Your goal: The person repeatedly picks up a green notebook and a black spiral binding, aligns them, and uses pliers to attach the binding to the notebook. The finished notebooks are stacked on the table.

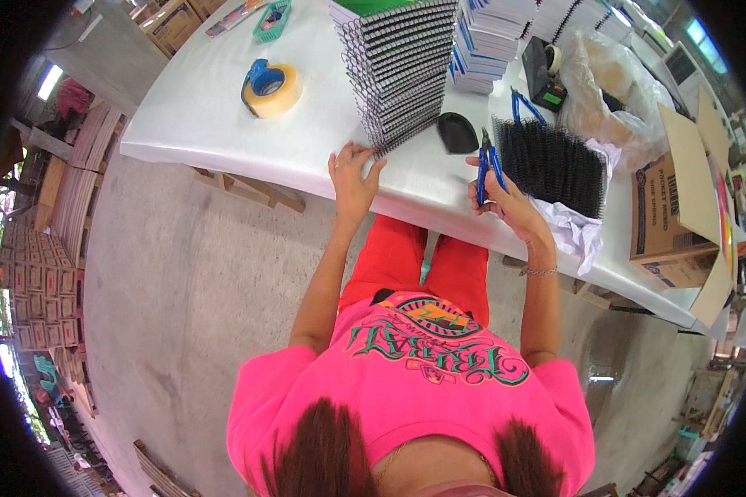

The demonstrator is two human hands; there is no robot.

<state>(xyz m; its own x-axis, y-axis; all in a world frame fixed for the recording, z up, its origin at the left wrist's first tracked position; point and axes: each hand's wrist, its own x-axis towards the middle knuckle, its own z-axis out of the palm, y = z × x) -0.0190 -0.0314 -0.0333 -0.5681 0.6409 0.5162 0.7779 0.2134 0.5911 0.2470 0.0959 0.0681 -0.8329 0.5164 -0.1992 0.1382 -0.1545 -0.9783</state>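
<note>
A tall stack of spiral-bound notebooks (pixel 402 74) stands on the white table, its black coils facing me. My left hand (pixel 354 182) rests at the table's near edge by the lowest corner of this stack, thumb and fingers apart, holding nothing. In my right hand (pixel 512 207) is a pair of blue-handled cutting pliers (pixel 484 162), jaws pointing away from me. Just beyond the pliers sits a small black tray (pixel 457 133). A heap of loose black spiral coils (pixel 551 164) lies to the right of my right hand, on crumpled white paper (pixel 570 228).
Another stack of books (pixel 482 50) stands behind. A second blue-handled tool (pixel 524 108) lies near a black tape dispenser (pixel 542 74). Farther right are a plastic bag (pixel 613 91) and an open carton (pixel 667 219). Tape rolls (pixel 275 93) and a green basket (pixel 271 21) sit left.
</note>
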